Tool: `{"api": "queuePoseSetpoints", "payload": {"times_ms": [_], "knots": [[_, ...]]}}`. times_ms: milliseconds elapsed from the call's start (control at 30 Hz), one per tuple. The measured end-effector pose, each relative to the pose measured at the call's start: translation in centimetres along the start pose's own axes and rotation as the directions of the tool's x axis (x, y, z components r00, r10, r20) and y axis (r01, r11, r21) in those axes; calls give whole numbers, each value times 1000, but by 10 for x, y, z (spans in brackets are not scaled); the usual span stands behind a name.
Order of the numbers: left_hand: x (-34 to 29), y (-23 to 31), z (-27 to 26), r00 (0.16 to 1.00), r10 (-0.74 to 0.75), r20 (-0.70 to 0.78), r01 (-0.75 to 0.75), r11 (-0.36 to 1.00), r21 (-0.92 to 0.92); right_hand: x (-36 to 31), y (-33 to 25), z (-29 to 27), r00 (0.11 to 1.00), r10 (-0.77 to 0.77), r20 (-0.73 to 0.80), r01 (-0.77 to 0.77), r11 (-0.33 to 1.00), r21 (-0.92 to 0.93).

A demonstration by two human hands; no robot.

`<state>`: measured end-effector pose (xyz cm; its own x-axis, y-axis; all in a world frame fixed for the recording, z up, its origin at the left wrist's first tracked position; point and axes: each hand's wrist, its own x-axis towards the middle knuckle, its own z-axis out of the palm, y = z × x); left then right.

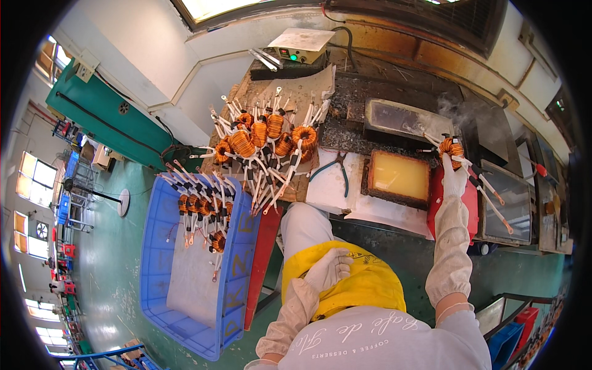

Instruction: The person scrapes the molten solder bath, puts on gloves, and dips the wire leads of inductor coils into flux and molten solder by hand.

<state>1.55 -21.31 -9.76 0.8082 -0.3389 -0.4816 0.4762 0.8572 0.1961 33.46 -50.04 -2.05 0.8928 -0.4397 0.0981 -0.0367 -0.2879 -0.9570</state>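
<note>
My right hand (455, 180), in a white glove, reaches forward and grips a copper-wound toroidal coil (451, 148) with white leads, some with copper-coloured lugs at their ends. The coil is beside the right end of a smoking metal-rimmed pan (407, 118). Nearer me sits a dark-rimmed tray (399, 202) of yellowish liquid. My left hand (330, 269), also gloved, rests on a yellow cloth (379, 285) over my lap, its fingers curled in and nothing seen in them. Green-handled pliers (345, 179) lie left of the yellow tray.
A heap of similar coils (259, 132) covers the bench's left part. More coils hang in a blue crate (151, 271) at my left. A control box (302, 44) with a green light stands at the back. Under my right hand is a red object (467, 216); a grey panel (505, 203) lies right of it.
</note>
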Motion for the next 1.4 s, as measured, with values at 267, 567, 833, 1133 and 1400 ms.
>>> {"api": "queuePoseSetpoints", "payload": {"times_ms": [267,567,833,1133,1400], "knots": [[0,0,0,1000,1,-10,-1,1000,13,2,1,1,1000,-21,-17,21,1000,-22],[1,0,0,999,-3,-33,4,1000,27,5,5,3,1000,16,-7,-16,999,33],[0,0,2,999,4,-33,-3,1000,31,11,19,2,1000,-19,10,18,998,61],[0,0,2,999,3,-36,-2,1000,28,16,30,1,996,-85,29,82,993,80],[0,0,1,1000,-6,-25,6,1000,-6,5,13,-4,995,-22,92,8,988,153]]}}
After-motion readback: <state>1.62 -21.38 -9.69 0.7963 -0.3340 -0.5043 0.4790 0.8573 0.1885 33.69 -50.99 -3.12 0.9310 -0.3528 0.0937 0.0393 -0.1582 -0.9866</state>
